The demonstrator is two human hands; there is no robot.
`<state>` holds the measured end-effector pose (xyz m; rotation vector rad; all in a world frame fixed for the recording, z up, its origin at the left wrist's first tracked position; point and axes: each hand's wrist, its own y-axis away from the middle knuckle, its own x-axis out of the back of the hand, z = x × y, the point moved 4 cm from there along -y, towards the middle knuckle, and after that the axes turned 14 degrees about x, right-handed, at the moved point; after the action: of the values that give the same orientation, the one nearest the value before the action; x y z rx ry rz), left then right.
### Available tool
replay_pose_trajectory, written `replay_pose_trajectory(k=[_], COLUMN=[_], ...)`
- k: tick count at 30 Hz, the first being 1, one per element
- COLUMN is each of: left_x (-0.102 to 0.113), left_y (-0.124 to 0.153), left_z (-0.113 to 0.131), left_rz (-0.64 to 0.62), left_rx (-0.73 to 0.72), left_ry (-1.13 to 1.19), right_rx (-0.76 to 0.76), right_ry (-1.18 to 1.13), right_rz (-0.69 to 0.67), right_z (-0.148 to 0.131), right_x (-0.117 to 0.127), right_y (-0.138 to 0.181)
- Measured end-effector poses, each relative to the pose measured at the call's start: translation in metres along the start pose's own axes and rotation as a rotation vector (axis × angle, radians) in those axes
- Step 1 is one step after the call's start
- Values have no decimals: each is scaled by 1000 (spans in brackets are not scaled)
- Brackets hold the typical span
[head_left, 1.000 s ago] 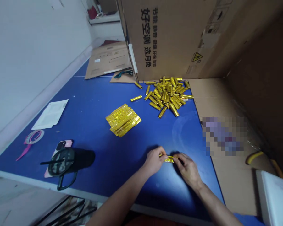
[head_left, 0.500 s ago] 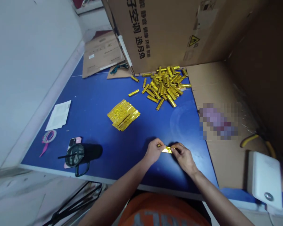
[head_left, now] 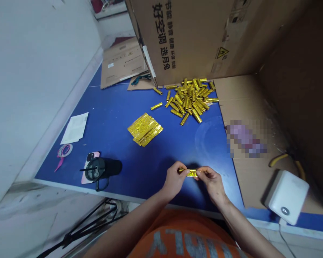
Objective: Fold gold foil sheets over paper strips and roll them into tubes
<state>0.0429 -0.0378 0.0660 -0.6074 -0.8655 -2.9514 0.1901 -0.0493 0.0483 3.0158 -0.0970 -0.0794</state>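
Observation:
Between my two hands, near the front of the blue table [head_left: 118, 125], is a narrow strip of shiny gold foil paper [head_left: 192, 173]. My left hand [head_left: 175, 179] pinches its left end and my right hand [head_left: 210, 182] pinches its right end, thumbs on top. The strip looks partly folded or rolled, though the fingers cover both ends. Ahead and to the left lies a flat, fanned stack of gold foil sheets [head_left: 145, 129]. Farther back is a heap of small gold foil rolls [head_left: 190, 98], with several loose ones beside it.
A large cardboard box [head_left: 193, 43] stands behind the heap. At left are a dark handled tumbler [head_left: 111, 168], a pink phone [head_left: 93, 156], a tape roll [head_left: 66, 149] and white paper [head_left: 74, 128]. At right, a white device [head_left: 288, 195] and yellow-handled pliers [head_left: 278, 159] lie on cardboard.
The view has shifted slightly, so the table things appear farther right. Both hands still pinch the gold foil paper, which now looks narrower and more rolled.

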Motion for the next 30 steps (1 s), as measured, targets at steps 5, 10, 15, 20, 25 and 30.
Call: replay_pose_trajectory(k=[5,10,15,20,25,30], left_x=[1,-1,0,0,2,2], left_y=[4,4,6,10,16,21], left_z=[2,7,12,16,18,19], left_rz=[-146,-272,-274,-264,-231,-233], left_rx=[110,187,175,148,155,142], left_ry=[206,281,311,306,294,295], right_rx=[19,21,-6,-62,-25,8], right_ry=[21,27,-8,30,100,155], right_rz=[2,-8,11,-51,-72,-71], right_z=[-18,-26,-23,-26,-34,-40], right_x=[0,-1,0,2,3,2], right_y=[3,0,-2,3,6,9])
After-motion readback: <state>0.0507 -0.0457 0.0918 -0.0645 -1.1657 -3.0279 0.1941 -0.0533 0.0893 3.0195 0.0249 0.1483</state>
